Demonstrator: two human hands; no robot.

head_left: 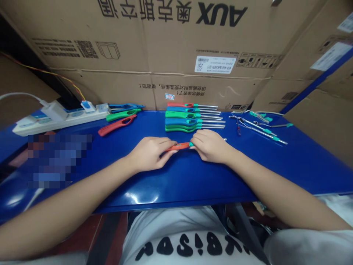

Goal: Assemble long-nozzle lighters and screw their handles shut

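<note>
Between my two hands, just above the blue table, lies a red long-nosed lighter (180,146) held sideways. My left hand (150,152) pinches the end of its red handle. My right hand (211,145) is closed around the teal collar and metal tube, whose tip peeks out past the fingers. Behind the hands, several lighters (180,120) in red, blue and green are stacked side by side, metal tubes pointing right. To the left rest loose handle shells, a red one (117,126) and a green one (123,115). Loose metal tubes with teal collars (261,129) lie on the right.
A white power strip (63,119) with plugs and cables runs along the back left. A blurred-out flat object (59,158) lies at the left. Large cardboard (149,88) walls off the back of the blue table (176,184).
</note>
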